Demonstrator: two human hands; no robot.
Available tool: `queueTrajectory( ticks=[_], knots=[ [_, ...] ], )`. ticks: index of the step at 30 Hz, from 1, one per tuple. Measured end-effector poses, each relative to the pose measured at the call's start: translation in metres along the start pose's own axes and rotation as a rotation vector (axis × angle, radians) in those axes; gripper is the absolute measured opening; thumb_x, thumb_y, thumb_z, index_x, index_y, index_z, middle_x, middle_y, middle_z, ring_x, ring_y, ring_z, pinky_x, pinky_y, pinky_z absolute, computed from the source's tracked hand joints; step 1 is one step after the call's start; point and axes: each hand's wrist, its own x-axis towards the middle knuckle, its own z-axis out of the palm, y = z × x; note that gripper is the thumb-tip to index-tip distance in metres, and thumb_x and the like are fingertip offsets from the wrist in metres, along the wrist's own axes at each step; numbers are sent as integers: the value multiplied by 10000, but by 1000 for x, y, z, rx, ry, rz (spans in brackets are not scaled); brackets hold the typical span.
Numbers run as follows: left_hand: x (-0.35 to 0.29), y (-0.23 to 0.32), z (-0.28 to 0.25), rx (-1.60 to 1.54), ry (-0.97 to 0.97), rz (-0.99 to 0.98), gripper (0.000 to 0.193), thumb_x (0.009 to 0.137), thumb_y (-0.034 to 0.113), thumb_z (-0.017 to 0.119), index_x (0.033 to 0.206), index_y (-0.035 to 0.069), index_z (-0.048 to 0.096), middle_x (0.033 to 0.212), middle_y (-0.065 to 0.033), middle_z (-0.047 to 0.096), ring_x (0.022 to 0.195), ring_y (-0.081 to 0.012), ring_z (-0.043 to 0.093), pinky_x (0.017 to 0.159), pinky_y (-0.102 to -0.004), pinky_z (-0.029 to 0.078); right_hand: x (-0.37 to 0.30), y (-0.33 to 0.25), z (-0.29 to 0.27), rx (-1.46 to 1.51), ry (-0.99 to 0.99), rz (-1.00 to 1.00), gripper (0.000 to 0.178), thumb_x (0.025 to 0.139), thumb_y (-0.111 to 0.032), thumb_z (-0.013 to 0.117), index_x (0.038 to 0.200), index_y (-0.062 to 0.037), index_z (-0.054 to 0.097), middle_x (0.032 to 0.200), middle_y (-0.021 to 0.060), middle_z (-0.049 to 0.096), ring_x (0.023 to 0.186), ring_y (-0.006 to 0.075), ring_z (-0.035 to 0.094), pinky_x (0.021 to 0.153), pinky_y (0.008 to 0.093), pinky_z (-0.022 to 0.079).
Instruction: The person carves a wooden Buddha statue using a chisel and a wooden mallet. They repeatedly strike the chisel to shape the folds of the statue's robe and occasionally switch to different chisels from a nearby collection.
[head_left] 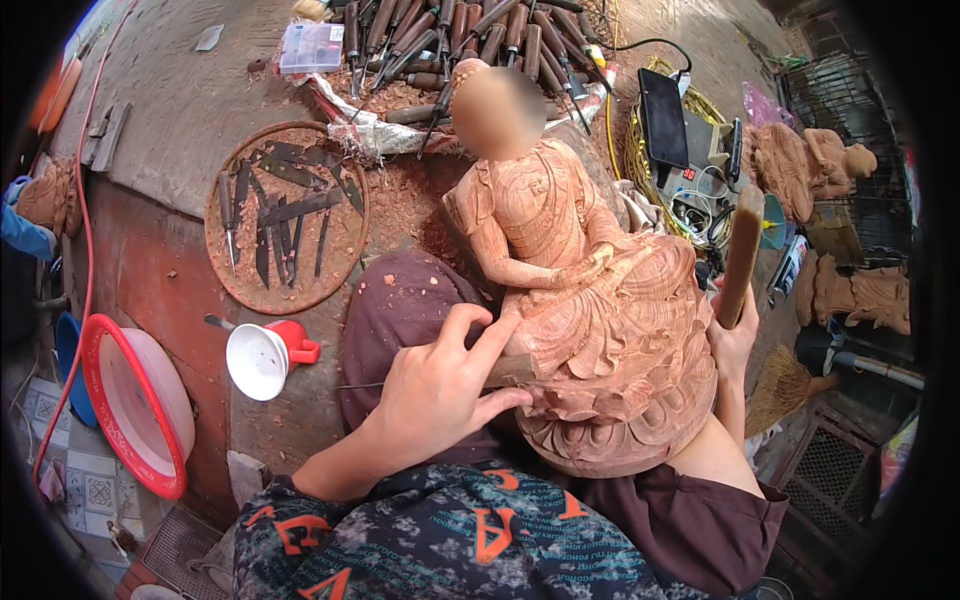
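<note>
A carved reddish wooden statue of a seated figure [620, 330] leans back across my lap, its folded robe and petal-carved base toward me. My left hand [425, 390] is at the statue's left side, fingertips on the robe folds. Between its thumb and fingers shows a flat brown piece [510, 371]; a thin dark rod juts out behind the hand, perhaps part of the same tool. At the statue's right side, my right hand [728, 338] is closed round a wooden stick [742, 250] that points upward. Part of that hand is hidden behind the statue and stick.
Left lies a round tray [222, 270] of blades beside a red-and-white mug [262, 358]. Many wood-handled chisels [490, 40] are piled at the back. A red-rimmed basin [140, 405] stands far left; right are a yellow basket [640, 150], more carvings [800, 165] and a straw broom [785, 390].
</note>
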Motion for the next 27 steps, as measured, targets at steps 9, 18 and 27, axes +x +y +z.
queueTrajectory(
  ticks=[9,18,27],
  knots=[
    [-1,4,10,18,-20,5,743,675,242,777,1260,-61,434,1248,-201,496,789,-289,670,614,-331,558,-15,79,30,222,68,305,250,818,-128,678,1015,-38,553,877,16,556,808,127,541,751,276,438],
    [1,9,12,-27,-28,-79,757,635,99,760,1303,-19,423,1223,-176,536,971,-327,619,711,-375,543,-46,24,26,41,411,2,146,883,-109,598,1002,-28,574,897,24,574,814,146,554,779,275,443],
    [2,10,17,-166,-62,-213,688,744,139,737,1314,-47,399,994,-243,633,886,-371,644,728,-400,518,-53,-30,34,949,8,436,449,992,-366,346,1012,22,569,983,131,620,934,223,583,867,347,457]
  ],
)
